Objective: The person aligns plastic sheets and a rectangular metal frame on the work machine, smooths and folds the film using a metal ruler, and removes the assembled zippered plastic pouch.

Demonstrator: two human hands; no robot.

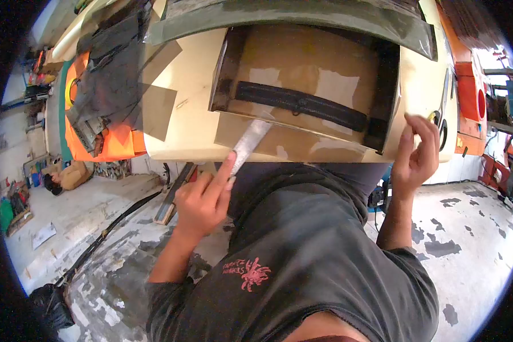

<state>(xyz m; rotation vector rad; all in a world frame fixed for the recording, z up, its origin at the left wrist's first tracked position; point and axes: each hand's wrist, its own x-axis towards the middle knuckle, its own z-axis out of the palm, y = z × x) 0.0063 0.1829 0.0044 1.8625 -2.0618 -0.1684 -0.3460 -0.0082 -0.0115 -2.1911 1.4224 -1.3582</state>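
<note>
My left hand is closed around a flat, silvery metal strip, its index finger stretched along it. The strip's far end reaches the front edge of a brown, glossy sheet piece with dark raised sides, lying on the pale table. Across that piece runs a black zipper band with a small pull near its middle. To the right, my right hand is raised at the table edge with fingers curled and thumb close to the index finger; anything between them is too small to make out. Scissors lie just behind it.
A rolled greenish plastic sheet spans the table's back. Dark translucent sheets and orange material lie at left. An orange-red box stands at right. On the floor at left, another person is lying near a long black strip.
</note>
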